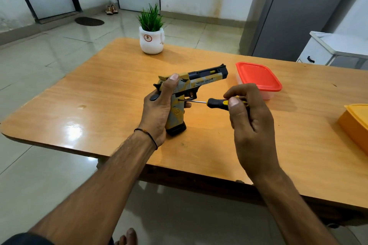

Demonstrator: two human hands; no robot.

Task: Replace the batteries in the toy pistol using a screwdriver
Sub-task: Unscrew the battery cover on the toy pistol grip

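Observation:
A yellow, grey and black toy pistol stands upright with its grip base on the wooden table, barrel pointing right. My left hand grips its handle from the left, thumb up along the slide. My right hand pinches the black-and-yellow handle of a screwdriver. The thin metal shaft runs left and its tip touches the upper part of the pistol's grip, just below the trigger guard.
A clear box with a red lid sits right of the pistol. A yellow container lies at the table's right edge. A potted green plant stands at the far edge. White cabinet beyond the table.

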